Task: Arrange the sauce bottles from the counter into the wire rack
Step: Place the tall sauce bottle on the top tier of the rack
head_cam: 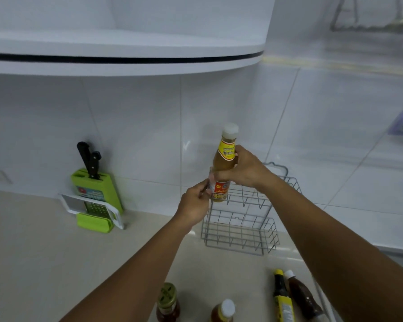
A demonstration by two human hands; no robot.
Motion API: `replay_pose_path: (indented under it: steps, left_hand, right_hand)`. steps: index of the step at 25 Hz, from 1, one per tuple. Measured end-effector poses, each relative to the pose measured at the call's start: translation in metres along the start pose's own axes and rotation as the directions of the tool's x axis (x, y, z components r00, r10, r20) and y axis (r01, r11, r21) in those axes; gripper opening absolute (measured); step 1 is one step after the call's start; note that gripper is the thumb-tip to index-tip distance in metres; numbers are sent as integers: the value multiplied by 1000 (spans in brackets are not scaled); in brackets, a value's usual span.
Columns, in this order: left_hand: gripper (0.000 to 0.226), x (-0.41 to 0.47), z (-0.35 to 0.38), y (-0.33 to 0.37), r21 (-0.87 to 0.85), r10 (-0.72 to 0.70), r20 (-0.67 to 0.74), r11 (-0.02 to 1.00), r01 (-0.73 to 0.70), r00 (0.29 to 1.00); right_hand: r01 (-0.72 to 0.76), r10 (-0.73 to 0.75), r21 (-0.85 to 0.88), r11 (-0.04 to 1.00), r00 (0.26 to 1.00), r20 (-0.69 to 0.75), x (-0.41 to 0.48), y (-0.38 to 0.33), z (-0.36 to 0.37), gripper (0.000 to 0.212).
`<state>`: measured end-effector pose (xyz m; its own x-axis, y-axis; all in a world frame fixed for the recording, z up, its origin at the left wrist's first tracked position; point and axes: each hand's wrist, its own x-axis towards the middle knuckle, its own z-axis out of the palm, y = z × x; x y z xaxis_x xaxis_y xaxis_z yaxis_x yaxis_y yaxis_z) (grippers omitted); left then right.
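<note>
A pale beige counter (44, 247) meets white wall tiles. On it, at nine o'clock, stand a green knife block (98, 189) and a grater (96, 209). The wire rack (240, 228) rests near centre. At six o'clock stand four sauce bottles (223, 310).

Wire rack (240, 226) open-topped; knife block (96, 189) well left.

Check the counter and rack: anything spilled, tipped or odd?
No spill shows. The grey wire rack is empty. The dark bottle with the white cap leans on the yellow-labelled dark bottle. Both hands, right hand and left hand, hold the amber sauce bottle upright.
</note>
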<state>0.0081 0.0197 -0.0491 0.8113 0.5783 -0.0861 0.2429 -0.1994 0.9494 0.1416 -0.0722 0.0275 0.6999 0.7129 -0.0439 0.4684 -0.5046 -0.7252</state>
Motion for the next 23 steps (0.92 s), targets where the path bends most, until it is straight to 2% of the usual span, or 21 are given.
replay_pose_path:
  steps: [2, 8, 13, 15, 16, 18, 19, 20, 23]
  left_hand:
    - [40, 0, 0, 2, -12, -3, -12, 1000, 3, 1000]
    - [40, -2, 2, 3, 11, -10, -21, 1000, 10, 1000]
    - [40, -7, 5, 5, 36, -41, -10, 998, 42, 999]
    - [40, -8, 3, 6, 82, -120, 9, 989, 119, 993]
    - [41, -9, 0, 8, 121, -203, 29, 973, 198, 979]
    - [43, -17, -8, 21, 246, -366, 122, 912, 329, 923]
    - [41, -24, -11, 32, 343, -383, 183, 888, 307, 905]
    - [39, -32, -11, 45, 437, -354, 240, 871, 225, 904]
    - [46, -57, 7, 86, 549, -133, 377, 829, -105, 917]
  right_hand:
    - [23, -29, 69, 997, 996, 88, -2, 10, -5, 72]
    - [115, -114, 6, 993, 987, -112, -11, 12, 7, 72]
    - [125, -116, 73, 989, 986, -116, -17, 21, 17, 73]
    - [108, -103, 72, 991, 992, -73, -21, 30, 21, 80]
    - [93, -90, 74, 993, 995, -38, -24, 34, 23, 84]
    - [92, -91, 45, 995, 995, -38, -34, 43, 22, 89]
    - [112, -109, 21, 994, 989, -95, -41, 49, 19, 85]
    - [140, -137, 4, 990, 975, -176, -50, 57, 14, 75]
    - [254, -221, 18, 967, 874, -433, -90, 93, -1, 33]
